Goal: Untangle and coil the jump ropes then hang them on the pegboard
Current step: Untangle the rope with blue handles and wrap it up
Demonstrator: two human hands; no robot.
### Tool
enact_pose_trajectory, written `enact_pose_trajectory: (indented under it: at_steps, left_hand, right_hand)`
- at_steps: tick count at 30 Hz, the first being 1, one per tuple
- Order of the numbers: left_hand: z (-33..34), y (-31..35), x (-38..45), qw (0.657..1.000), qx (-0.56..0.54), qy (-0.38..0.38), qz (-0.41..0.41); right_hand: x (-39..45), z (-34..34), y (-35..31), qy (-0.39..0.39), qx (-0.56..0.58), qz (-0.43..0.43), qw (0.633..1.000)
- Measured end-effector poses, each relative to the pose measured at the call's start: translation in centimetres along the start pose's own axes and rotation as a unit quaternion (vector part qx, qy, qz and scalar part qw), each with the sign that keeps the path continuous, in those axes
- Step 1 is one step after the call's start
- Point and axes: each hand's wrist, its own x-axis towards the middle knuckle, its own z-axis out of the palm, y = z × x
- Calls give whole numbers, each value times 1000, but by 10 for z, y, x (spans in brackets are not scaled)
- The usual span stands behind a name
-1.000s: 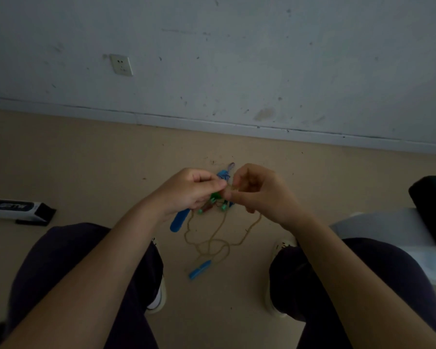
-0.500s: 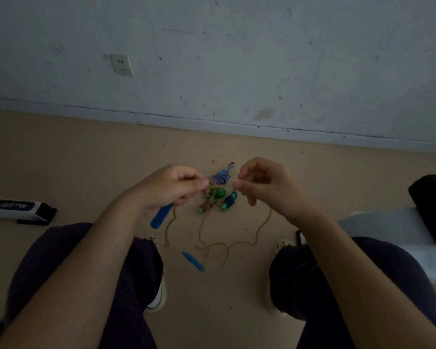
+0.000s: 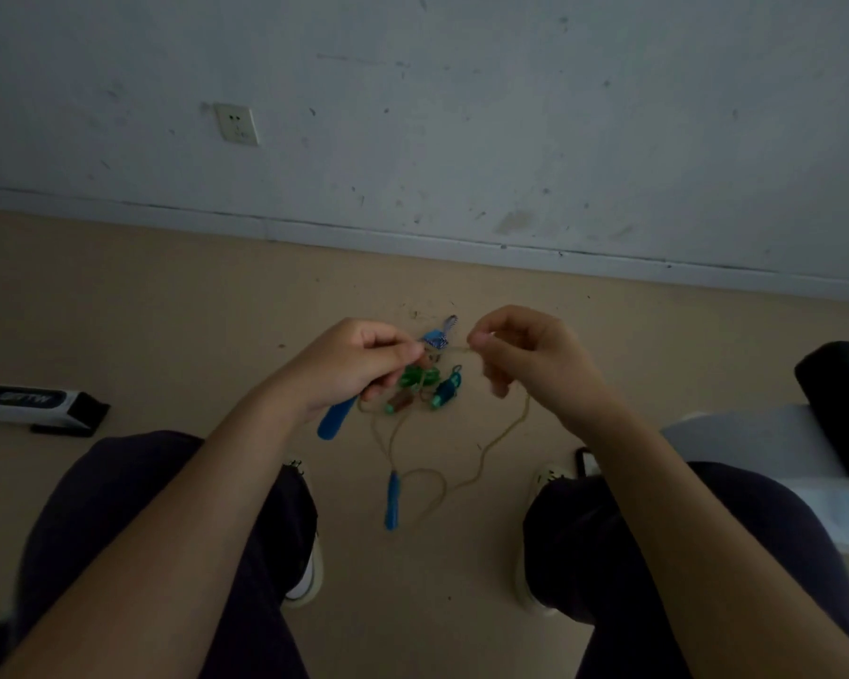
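I hold a tan jump rope (image 3: 503,433) between my knees. My left hand (image 3: 349,367) grips one blue handle (image 3: 337,419) and pinches the cord. My right hand (image 3: 530,355) pinches the same cord a short way to the right, so a short piece runs taut between both hands. The rest of the cord hangs in loops, and the second blue handle (image 3: 392,499) dangles near the floor. On the floor below lie several small coiled ropes: a blue-white one (image 3: 437,335), a green one (image 3: 420,376), a teal one (image 3: 446,393).
My two legs in dark trousers flank the work area, with shoes (image 3: 310,575) on the tan floor. A long black-and-white box (image 3: 30,401) lies at the left. A white sheet (image 3: 765,443) and a black object (image 3: 844,394) are at the right. A white wall with a socket (image 3: 236,124) stands ahead.
My hands drew apart, then came slightly closer again. The dangling blue handle swung from lower left to hanging straight down, and the cord loops shifted.
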Motion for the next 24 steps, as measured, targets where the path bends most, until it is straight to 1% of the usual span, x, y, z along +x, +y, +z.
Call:
enact_pose_trajectory:
  at_steps: [2, 4, 6, 9, 11, 13, 17, 19, 21, 24]
  left_hand:
    - [7, 1, 0, 1000, 7, -11, 1]
    - [11, 2, 1, 1000, 5, -23, -9]
    - [10, 3, 2, 999, 0, -27, -24]
    - [1, 2, 1, 1000, -1, -16, -25]
    - [-4, 1, 0, 1000, -3, 2, -23]
    - [-6, -1, 0, 1000, -3, 9, -22]
    - [8, 1, -1, 1000, -6, -12, -16]
    - [15, 2, 0, 999, -9, -27, -17]
    - [14, 4, 0, 999, 2, -28, -23]
    - [2, 3, 0, 1000, 21, 1, -22]
  right_hand:
    - [-2, 11, 1, -61, 22, 10, 998]
    - [-3, 22, 4, -94, -12, 14, 995]
    - [-2, 24, 4, -85, -38, 11, 996]
    - [2, 8, 4, -24, -57, 6, 998]
    - [3, -3, 6, 3, -55, 13, 998]
    - [2, -4, 7, -5, -54, 11, 998]
    - [0, 15, 7, -80, -2, 28, 996]
    - [-1, 24, 9, -95, -17, 35, 995]
    - [-1, 25, 9, -88, -45, 27, 995]
    - [2, 10, 7, -38, -59, 20, 997]
